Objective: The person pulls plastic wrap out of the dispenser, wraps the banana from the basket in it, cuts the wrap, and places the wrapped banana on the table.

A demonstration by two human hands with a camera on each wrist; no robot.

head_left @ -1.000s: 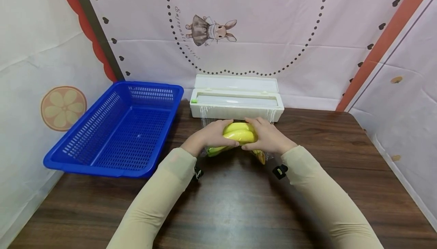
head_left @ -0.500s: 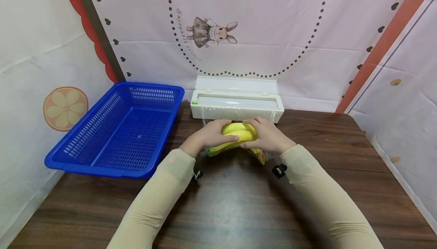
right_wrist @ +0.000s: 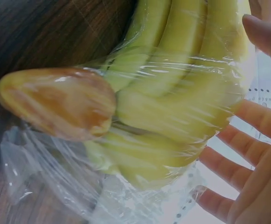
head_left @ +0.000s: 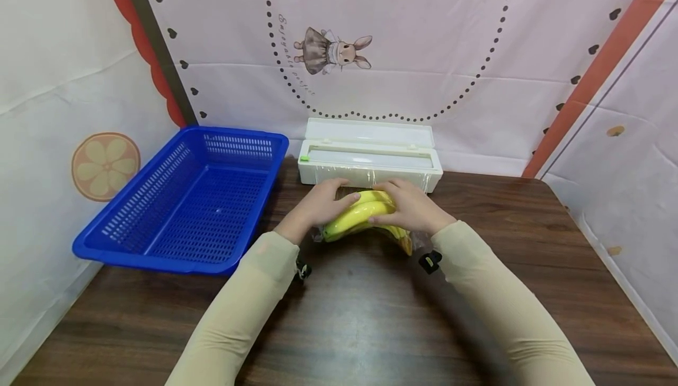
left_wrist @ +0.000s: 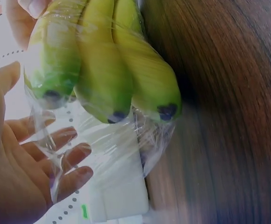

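Note:
A bunch of yellow bananas (head_left: pixel 357 215) wrapped in cling film lies on the table in the head view. Green, dark-ended tips (left_wrist: pixel 121 88) fill the upper left wrist view, and the brownish stem end (right_wrist: pixel 56 102) shows in the right wrist view. My left hand (head_left: pixel 318 203) is at the left end, its spread fingers behind loose film (left_wrist: pixel 145 140) and its thumb apart from the fruit. My right hand (head_left: pixel 413 206) holds the right part, thumb in front and fingers behind. Behind the bunch, film runs from a white cling film dispenser (head_left: pixel 371 174).
The dispenser's lid (head_left: pixel 371 130) stands raised against the patterned cloth backdrop (head_left: pixel 413 33). A blue plastic basket (head_left: pixel 278 168) sits at the left on the dark wooden table (head_left: pixel 349 315). White cloth walls flank both sides.
My left hand has slid left and away from the top of the bananas, uncovering more of their left end. My right hand stays at the right part, almost unmoved.

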